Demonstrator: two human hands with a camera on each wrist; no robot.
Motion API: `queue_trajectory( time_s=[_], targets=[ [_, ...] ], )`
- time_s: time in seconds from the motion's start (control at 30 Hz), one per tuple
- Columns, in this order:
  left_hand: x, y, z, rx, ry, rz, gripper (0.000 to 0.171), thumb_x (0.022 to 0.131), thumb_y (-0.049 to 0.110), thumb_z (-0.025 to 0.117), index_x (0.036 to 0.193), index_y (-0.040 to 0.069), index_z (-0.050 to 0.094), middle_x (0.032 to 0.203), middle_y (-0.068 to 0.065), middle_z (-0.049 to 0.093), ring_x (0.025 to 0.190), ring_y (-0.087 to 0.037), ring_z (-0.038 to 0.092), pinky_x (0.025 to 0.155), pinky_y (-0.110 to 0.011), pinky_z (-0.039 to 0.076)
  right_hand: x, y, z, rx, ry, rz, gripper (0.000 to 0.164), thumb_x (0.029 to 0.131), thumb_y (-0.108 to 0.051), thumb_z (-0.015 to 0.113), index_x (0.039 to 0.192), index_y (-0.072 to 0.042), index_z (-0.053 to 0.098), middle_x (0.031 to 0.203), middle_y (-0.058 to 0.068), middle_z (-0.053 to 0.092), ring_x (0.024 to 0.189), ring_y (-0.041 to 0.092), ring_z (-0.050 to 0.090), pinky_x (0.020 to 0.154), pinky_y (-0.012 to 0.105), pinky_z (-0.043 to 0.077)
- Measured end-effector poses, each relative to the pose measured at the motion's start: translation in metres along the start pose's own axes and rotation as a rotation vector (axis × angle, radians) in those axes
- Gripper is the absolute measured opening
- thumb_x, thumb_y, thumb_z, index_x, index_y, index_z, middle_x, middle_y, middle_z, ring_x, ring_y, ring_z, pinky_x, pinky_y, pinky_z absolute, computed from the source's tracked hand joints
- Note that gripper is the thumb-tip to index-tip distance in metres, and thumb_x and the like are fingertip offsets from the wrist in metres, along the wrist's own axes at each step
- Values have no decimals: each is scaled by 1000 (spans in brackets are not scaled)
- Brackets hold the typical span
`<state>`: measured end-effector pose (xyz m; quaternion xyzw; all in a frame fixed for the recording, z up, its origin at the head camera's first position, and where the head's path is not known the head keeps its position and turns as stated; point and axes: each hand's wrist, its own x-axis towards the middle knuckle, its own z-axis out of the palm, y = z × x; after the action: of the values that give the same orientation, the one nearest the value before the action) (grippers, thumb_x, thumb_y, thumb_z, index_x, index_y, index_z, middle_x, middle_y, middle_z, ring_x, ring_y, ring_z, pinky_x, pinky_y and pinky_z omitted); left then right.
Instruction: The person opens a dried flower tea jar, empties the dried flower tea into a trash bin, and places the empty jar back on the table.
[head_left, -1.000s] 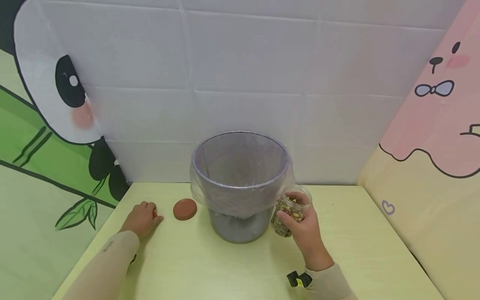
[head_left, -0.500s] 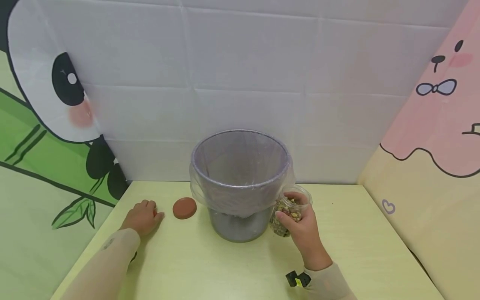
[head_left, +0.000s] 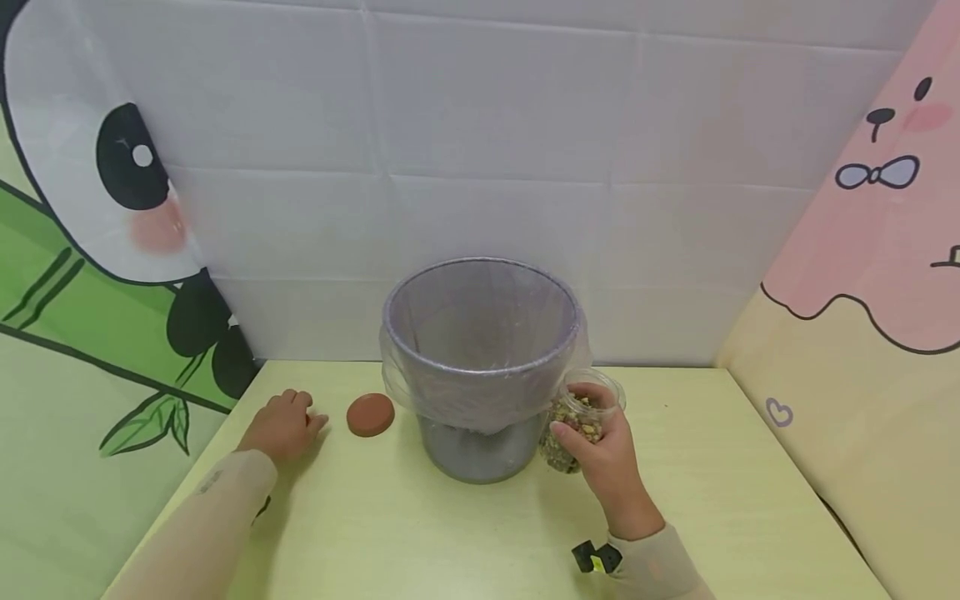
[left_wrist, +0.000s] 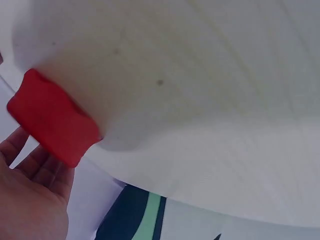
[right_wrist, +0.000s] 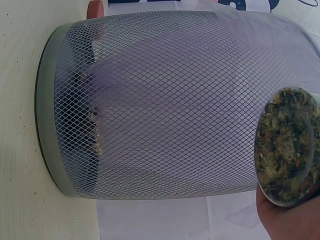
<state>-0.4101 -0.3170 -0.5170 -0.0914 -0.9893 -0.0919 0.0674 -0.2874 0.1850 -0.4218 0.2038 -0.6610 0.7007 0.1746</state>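
Note:
With my right hand (head_left: 611, 467) I grip a clear, open-topped jar (head_left: 558, 450) of dried, crumbled plant bits, tilted a little, just right of a grey mesh wastebasket (head_left: 480, 454). The right wrist view looks at the base of the jar (right_wrist: 286, 145) beside the mesh. At the left of the table, my left hand (head_left: 281, 429) is over a small red block with wavy sides (left_wrist: 52, 117). The fingers and thumb bend round its edge, their tips hidden behind it. A round reddish-brown lid (head_left: 371, 415) lies between the left hand and the basket.
A clear plastic liner (head_left: 480, 408) is folded over the basket's rim. Behind the pale yellow table (head_left: 420, 542) stands a white-sheeted wall (head_left: 495, 125). Cartoon-printed panels rise at the left (head_left: 142, 350) and right (head_left: 847, 375).
The head view has shifted very slightly. My right hand and the jar keep their place beside the basket; my left hand stays on the red block with only a slight shift.

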Motion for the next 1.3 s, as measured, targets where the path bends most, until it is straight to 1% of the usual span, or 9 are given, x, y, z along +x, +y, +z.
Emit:
queue_trajectory(
  time_s=[0.23,0.47,0.57,0.77,0.93,1.0,1.1,1.23,1.3],
  targets=[
    [6,16,-25,-12,-2,59,52,102,38,62,125,-8,56,123,-27,56,112,-47,54,99,-63,42,0,1,1,-5,7,16,46,90,11,66,132,6,49,116,15,53,88,12,58,73,22,54],
    [12,42,-62,-115,-63,17,62,104,43,58,138,-8,49,137,-31,51,127,-51,47,109,-65,36,-1,1,2,-16,4,34,46,91,8,68,133,3,50,116,16,53,88,13,58,73,23,54],
    [16,53,-83,-160,-67,24,64,106,45,55,142,-8,47,141,-31,48,132,-51,44,111,-66,33,-1,1,3,-17,2,34,45,91,8,68,133,3,51,116,16,53,88,13,58,72,23,54],
    [26,76,-139,-211,-38,51,63,108,43,49,147,-8,44,146,-31,45,136,-50,40,112,-66,30,-2,2,4,-14,-4,38,45,91,9,67,133,4,50,120,16,52,87,12,57,72,22,54],
    [34,98,-175,-257,-38,39,66,110,46,41,148,-8,41,143,-30,46,130,-48,45,109,-65,36,-2,1,4,-19,-6,40,45,92,8,67,134,4,50,120,16,51,87,13,58,72,22,54],
    [37,109,-183,-294,-39,16,66,110,48,38,147,-6,41,140,-28,49,126,-46,49,105,-64,40,-1,1,4,-15,-6,36,45,92,9,67,133,4,50,119,16,52,87,12,58,72,22,54],
    [41,127,-188,-368,-26,-16,66,109,53,34,143,-3,45,132,-23,54,118,-41,53,99,-60,45,-1,1,2,-14,-5,32,45,91,9,67,133,4,50,117,16,52,86,12,58,71,22,54],
    [47,150,-190,-472,-28,-64,70,108,57,29,143,-2,44,134,-21,53,122,-40,51,101,-59,42,-2,2,-1,-21,8,43,45,91,7,68,133,3,51,115,15,53,87,13,58,72,23,54],
    [49,160,-193,-509,-46,-94,75,107,61,26,148,0,40,141,-21,49,130,-41,47,104,-60,40,-3,2,-2,-22,16,48,45,91,7,68,133,2,52,114,14,54,86,13,58,72,23,54]
  ],
)
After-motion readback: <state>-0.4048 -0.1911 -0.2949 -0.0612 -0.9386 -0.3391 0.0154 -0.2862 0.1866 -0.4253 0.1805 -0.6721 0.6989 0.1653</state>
